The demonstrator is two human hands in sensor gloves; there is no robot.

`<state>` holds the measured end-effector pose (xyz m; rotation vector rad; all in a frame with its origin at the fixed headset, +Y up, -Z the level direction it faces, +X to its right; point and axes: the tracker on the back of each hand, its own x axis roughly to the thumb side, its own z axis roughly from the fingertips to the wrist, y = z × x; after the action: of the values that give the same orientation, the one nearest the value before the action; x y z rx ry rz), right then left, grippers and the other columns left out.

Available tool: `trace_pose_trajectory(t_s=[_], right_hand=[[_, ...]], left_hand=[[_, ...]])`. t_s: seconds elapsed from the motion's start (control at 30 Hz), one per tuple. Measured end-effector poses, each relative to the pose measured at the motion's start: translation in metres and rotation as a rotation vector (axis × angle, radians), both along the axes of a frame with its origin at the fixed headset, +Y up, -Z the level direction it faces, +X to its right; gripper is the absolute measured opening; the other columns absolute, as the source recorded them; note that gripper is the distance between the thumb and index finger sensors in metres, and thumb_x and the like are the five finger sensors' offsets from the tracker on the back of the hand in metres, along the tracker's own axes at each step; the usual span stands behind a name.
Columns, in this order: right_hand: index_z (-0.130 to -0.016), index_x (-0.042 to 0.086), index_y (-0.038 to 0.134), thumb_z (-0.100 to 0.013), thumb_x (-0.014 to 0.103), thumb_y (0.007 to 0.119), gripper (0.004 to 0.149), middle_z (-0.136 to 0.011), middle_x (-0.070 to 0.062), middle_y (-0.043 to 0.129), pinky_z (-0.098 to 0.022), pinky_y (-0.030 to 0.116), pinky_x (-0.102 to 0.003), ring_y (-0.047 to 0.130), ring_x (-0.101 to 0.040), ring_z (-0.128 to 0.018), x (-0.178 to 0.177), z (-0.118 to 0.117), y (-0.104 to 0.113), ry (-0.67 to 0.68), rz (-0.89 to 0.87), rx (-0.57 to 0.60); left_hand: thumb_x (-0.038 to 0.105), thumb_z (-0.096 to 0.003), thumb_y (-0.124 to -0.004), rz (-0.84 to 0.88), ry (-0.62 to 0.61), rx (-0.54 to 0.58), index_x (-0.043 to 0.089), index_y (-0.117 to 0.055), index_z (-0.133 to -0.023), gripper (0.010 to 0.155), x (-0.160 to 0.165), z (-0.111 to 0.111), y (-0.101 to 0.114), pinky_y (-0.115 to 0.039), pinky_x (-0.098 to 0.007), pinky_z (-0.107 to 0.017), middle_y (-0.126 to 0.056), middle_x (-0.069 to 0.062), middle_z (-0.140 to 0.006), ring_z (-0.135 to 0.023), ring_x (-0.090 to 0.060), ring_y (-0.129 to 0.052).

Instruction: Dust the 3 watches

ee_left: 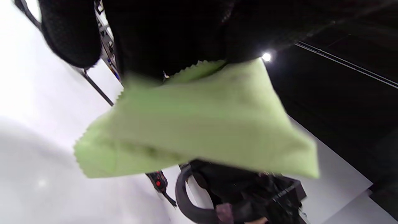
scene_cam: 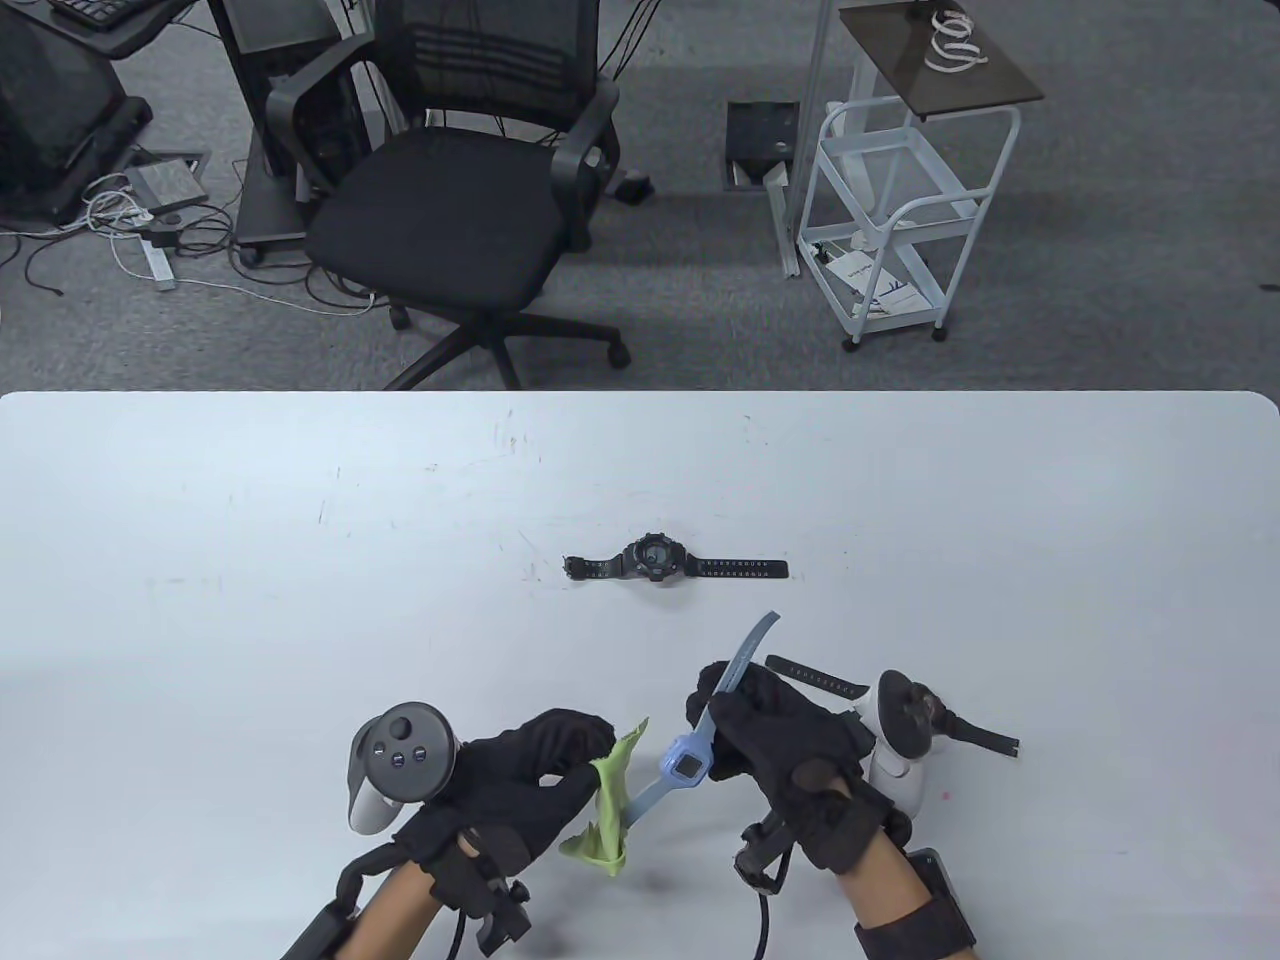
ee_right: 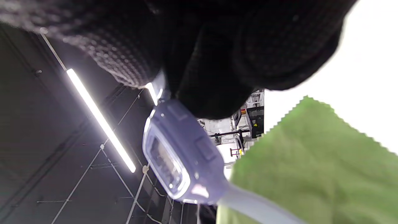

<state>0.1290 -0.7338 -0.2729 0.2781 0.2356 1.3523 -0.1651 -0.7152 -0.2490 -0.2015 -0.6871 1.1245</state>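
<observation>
Table view shows the whole layout: right hand (scene_cam: 790, 745) grips the upper strap of the blue watch (scene_cam: 688, 762), lifted off the white table (scene_cam: 300, 520), with the strap tip rising past the fingers. Left hand (scene_cam: 520, 775) pinches the green cloth (scene_cam: 608, 805) around the watch's lower strap, just below the case. Black watch (scene_cam: 655, 560) lies flat with straps spread, well apart from both hands toward the table's middle. Second black watch (scene_cam: 830, 683) lies just behind the right hand, largely hidden by the hand and its tracker.

Right wrist view adds detail not seen from above: the blue watch case (ee_right: 182, 155) sits directly under the curled gloved fingers (ee_right: 217, 62), display visible, while the lower strap runs into the cloth (ee_right: 311, 168).

Left wrist view shows the cloth (ee_left: 202, 124) hanging from the closed fingers; the watch is hidden behind it.
</observation>
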Motion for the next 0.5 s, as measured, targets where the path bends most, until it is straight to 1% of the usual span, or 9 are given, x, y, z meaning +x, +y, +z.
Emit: trace_pose_trajectory(t_s=[0.17,0.23,0.3,0.37,0.4,0.47,0.5], right_hand=[[-0.086,0.018,0.083,-0.044,0.038,0.088,0.047,-0.075,-0.004,0.096,-0.031,0.092,-0.036,0.106,-0.017,-0.049,-0.008,0.004,-0.005,-0.049,0.087,0.014],[-0.086,0.018,0.084,-0.043,0.037,0.09,0.047,-0.075,-0.004,0.096,-0.03,0.092,-0.037,0.106,-0.016,-0.048,-0.01,0.006,-0.006,-0.1,0.11,0.022],[-0.085,0.018,0.084,-0.043,0.037,0.091,0.047,-0.074,-0.004,0.096,-0.03,0.092,-0.037,0.107,-0.016,-0.048,-0.01,0.007,-0.006,-0.147,0.13,0.031],[-0.084,0.018,0.084,-0.042,0.036,0.091,0.046,-0.074,-0.004,0.096,-0.029,0.093,-0.036,0.107,-0.015,-0.047,-0.009,0.008,-0.007,-0.193,0.145,0.038],[-0.084,0.018,0.084,-0.042,0.036,0.092,0.046,-0.074,-0.004,0.096,-0.028,0.094,-0.035,0.108,-0.015,-0.046,-0.008,0.009,-0.007,-0.226,0.157,0.038],[-0.084,0.017,0.083,-0.042,0.036,0.092,0.046,-0.074,-0.005,0.096,-0.028,0.094,-0.035,0.108,-0.014,-0.045,-0.008,0.011,-0.008,-0.259,0.182,0.033],[-0.084,0.018,0.083,-0.043,0.036,0.092,0.046,-0.074,-0.004,0.096,-0.027,0.095,-0.034,0.108,-0.013,-0.045,-0.009,0.011,-0.009,-0.268,0.193,0.037]], left_hand=[[0.037,-0.0511,-0.082,0.102,-0.036,-0.14,0.014,-0.082,-0.086,0.042,0.011,0.002,-0.015,-0.077,-0.073,-0.059,-0.085,-0.017,-0.098,-0.08,-0.045,-0.097],[0.038,-0.052,-0.081,0.157,-0.044,-0.229,0.015,-0.08,-0.088,0.043,0.015,0.003,-0.022,-0.076,-0.074,-0.058,-0.083,-0.017,-0.099,-0.08,-0.046,-0.096],[0.039,-0.0528,-0.081,0.194,-0.058,-0.277,0.017,-0.078,-0.089,0.043,0.017,0.004,-0.027,-0.076,-0.074,-0.058,-0.081,-0.016,-0.101,-0.081,-0.046,-0.096],[0.039,-0.0528,-0.081,0.227,-0.053,-0.339,0.016,-0.077,-0.09,0.043,0.019,0.005,-0.032,-0.077,-0.073,-0.057,-0.079,-0.016,-0.101,-0.081,-0.045,-0.096],[0.039,-0.0529,-0.083,0.241,-0.07,-0.36,0.016,-0.075,-0.092,0.045,0.021,0.006,-0.034,-0.078,-0.072,-0.058,-0.077,-0.015,-0.102,-0.081,-0.044,-0.096],[0.036,-0.0522,-0.085,0.246,-0.053,-0.416,0.015,-0.069,-0.095,0.05,0.023,0.007,-0.039,-0.08,-0.069,-0.058,-0.074,-0.015,-0.103,-0.079,-0.043,-0.097],[0.034,-0.0519,-0.086,0.254,-0.047,-0.422,0.015,-0.067,-0.096,0.052,0.024,0.008,-0.04,-0.08,-0.068,-0.058,-0.073,-0.015,-0.103,-0.079,-0.041,-0.097]])
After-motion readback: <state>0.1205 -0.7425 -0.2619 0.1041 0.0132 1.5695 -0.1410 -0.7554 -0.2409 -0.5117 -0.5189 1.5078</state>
